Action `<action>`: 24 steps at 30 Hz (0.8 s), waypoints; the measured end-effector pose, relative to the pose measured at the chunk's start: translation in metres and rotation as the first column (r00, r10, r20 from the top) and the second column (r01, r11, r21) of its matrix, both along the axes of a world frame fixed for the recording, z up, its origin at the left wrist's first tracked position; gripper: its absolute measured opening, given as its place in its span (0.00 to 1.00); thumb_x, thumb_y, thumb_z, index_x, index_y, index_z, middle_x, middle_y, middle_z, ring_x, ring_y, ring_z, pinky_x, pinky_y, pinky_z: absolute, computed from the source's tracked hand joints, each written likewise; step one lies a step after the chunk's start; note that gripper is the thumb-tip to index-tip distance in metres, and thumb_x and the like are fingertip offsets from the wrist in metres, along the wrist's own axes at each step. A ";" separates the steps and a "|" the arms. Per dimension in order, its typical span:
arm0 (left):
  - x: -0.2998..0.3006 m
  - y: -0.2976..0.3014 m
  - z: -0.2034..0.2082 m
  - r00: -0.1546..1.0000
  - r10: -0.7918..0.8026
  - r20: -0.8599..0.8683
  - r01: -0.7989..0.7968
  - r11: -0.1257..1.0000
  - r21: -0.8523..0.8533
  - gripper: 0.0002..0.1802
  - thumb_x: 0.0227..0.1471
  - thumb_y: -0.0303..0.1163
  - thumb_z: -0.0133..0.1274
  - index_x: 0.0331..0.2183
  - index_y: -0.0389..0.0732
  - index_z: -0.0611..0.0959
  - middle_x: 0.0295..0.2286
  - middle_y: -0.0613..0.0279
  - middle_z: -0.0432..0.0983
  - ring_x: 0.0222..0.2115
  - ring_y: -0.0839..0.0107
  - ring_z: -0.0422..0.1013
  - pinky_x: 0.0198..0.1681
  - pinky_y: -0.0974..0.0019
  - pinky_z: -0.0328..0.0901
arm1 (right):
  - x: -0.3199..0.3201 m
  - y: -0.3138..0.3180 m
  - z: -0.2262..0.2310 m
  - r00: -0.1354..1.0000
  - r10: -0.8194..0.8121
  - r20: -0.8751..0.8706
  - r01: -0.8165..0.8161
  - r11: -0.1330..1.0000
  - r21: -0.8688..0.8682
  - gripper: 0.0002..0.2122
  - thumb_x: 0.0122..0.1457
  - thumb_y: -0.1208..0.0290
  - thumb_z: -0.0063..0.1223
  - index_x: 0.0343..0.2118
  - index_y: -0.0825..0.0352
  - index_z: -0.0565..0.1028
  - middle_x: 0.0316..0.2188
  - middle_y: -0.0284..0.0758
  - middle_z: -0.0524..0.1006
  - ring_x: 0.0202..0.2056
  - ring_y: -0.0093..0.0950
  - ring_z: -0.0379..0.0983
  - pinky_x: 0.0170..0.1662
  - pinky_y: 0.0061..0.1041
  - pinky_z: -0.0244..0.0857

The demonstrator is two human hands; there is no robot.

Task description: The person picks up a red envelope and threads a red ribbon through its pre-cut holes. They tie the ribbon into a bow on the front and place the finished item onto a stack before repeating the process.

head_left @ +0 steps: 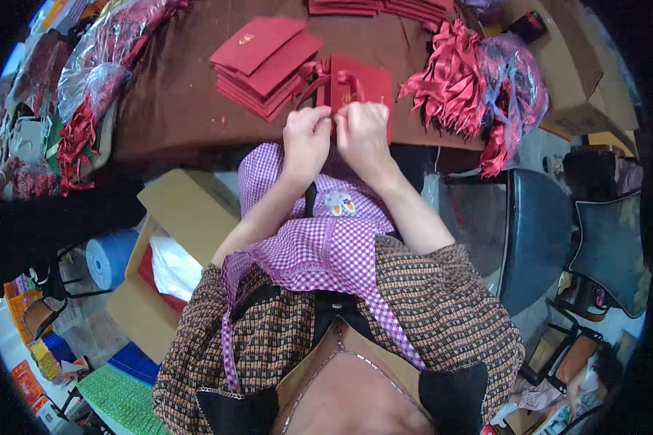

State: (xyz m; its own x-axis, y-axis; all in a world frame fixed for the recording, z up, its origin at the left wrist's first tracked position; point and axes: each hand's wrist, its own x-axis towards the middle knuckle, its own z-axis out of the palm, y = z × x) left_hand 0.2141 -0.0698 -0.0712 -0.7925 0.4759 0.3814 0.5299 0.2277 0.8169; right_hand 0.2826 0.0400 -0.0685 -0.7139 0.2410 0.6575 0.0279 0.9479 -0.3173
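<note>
At the near side of the brown-covered table, both of my hands are closed at the near edge of a small red paper bag (374,78) with a red ribbon (350,81) on its front. My left hand (306,141) pinches at the bag's left side. My right hand (364,136) is curled over its near edge, thumbs almost meeting. The exact spot under the fingertips is hidden. To the left of the bag lies a fanned stack of flat red paper bags (257,47), with ribbon loops at its right side. A bunch of red ribbons (453,80) lies to the right.
More red bags (345,7) lie at the table's far edge. Plastic-wrapped ribbons (515,80) hang over its right side, near a cardboard box (562,65). Another plastic bag (105,72) sits at left. Below are an open carton (134,308) and a dark chair (537,239).
</note>
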 end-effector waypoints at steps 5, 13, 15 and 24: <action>0.004 0.003 -0.004 0.991 0.007 -0.133 -0.003 1.000 0.026 0.08 0.43 0.22 0.52 0.31 0.35 0.81 0.25 0.52 0.74 0.29 0.56 0.68 0.35 0.58 0.65 | -0.001 0.003 -0.013 0.999 0.024 0.031 -0.006 0.879 -0.477 0.04 0.50 0.75 0.53 0.24 0.68 0.70 0.22 0.41 0.74 0.28 0.41 0.70 0.37 0.39 0.58; 0.011 0.002 -0.006 0.992 -0.001 -0.124 0.005 1.000 0.028 0.10 0.43 0.22 0.52 0.33 0.33 0.80 0.25 0.52 0.74 0.29 0.57 0.68 0.34 0.60 0.65 | 0.004 -0.002 -0.005 0.994 0.059 -0.087 -0.060 0.998 -0.009 0.05 0.46 0.77 0.53 0.26 0.67 0.69 0.23 0.39 0.69 0.30 0.38 0.65 0.40 0.38 0.55; 0.011 -0.001 -0.004 0.997 0.007 -0.081 -0.007 1.000 -0.002 0.10 0.43 0.22 0.52 0.33 0.33 0.80 0.25 0.52 0.74 0.29 0.57 0.69 0.34 0.60 0.65 | 0.006 0.001 -0.005 0.992 0.100 -0.075 -0.101 0.995 -0.017 0.06 0.46 0.76 0.55 0.27 0.67 0.70 0.24 0.38 0.70 0.31 0.37 0.66 0.41 0.38 0.54; 0.000 -0.004 -0.009 1.000 -0.021 0.021 0.021 1.000 -0.014 0.12 0.45 0.24 0.53 0.36 0.33 0.80 0.30 0.51 0.77 0.34 0.57 0.72 0.39 0.61 0.66 | 0.012 0.011 0.008 0.997 0.067 0.044 -0.060 0.986 -0.157 0.06 0.46 0.74 0.57 0.29 0.65 0.74 0.26 0.35 0.75 0.32 0.36 0.70 0.42 0.34 0.56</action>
State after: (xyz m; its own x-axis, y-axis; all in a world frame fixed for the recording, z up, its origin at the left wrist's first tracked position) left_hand 0.2139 -0.0733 -0.0805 -0.7900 0.4977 0.3581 0.5178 0.2287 0.8244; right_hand 0.2947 0.0513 -0.0607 -0.7617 0.2904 0.5793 -0.0115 0.8877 -0.4602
